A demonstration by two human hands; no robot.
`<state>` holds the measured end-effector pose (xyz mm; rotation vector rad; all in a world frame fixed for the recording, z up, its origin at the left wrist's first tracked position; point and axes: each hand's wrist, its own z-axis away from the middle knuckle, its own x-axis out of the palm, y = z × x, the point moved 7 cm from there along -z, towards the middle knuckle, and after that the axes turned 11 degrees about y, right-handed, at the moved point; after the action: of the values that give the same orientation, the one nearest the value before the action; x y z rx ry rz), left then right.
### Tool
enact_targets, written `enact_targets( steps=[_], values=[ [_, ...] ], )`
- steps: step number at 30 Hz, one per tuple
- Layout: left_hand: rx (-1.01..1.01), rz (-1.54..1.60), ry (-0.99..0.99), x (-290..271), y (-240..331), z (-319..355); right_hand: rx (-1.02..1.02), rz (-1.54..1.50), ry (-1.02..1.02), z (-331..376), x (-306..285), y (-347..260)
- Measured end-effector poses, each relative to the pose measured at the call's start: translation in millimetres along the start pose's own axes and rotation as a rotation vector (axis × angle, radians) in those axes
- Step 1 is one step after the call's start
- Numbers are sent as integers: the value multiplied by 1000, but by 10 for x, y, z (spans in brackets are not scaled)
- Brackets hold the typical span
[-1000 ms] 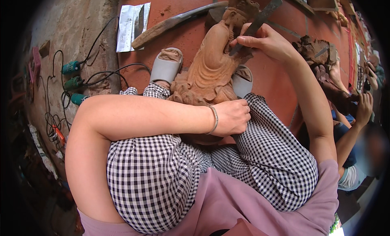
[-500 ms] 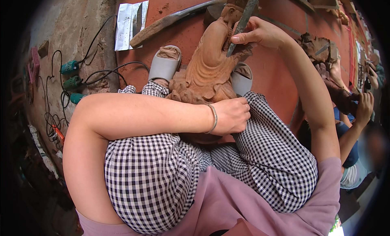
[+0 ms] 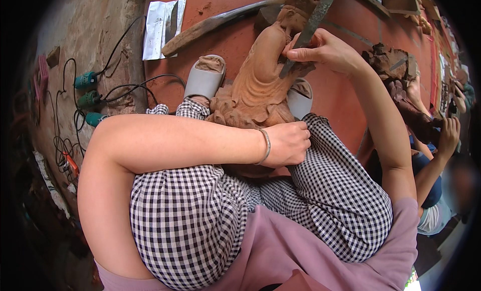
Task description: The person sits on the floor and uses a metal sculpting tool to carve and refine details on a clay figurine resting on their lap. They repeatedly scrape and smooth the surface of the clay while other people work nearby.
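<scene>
A carved wooden statue of a seated figure [image 3: 256, 73] stands tilted between my feet, its head toward the far edge. My right hand [image 3: 333, 51] pinches a flat, grey-green metal file [image 3: 319, 14] between thumb and fingers. The file slants across the statue's right side, and its lower tip lies at the figure's arm and lap; whether it touches is unclear. My left hand [image 3: 288, 146], with a bracelet at the wrist, lies between the statue's base and my right knee. Its fingers curl downward and their tips are hidden, so what they grip cannot be made out.
A long wooden bar [image 3: 220, 25] and a white paper sheet [image 3: 163, 29] lie beyond my left foot. Green power tools [image 3: 89, 99] with black cords are at the left. Another dark carving [image 3: 391, 63] and a co-worker's hand [image 3: 449, 135] are at the right.
My right hand has moved slightly down and right, and the file has shifted with it over the statue. My left hand has barely moved.
</scene>
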<state>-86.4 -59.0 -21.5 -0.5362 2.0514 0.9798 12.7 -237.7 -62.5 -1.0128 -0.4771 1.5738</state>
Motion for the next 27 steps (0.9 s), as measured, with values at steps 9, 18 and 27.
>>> enact_targets(
  steps=[9, 18, 27],
  values=[
    [-12, 14, -3, 16, -11, -2, -94, -154, 89, 121, 6, -91],
    [-8, 31, -16, 25, -2, -20, -139, -329, 250, 260, -1, -92],
    [-10, 17, -9, 4, -6, -18, -228, -343, 287, 421, 55, -115]
  ],
)
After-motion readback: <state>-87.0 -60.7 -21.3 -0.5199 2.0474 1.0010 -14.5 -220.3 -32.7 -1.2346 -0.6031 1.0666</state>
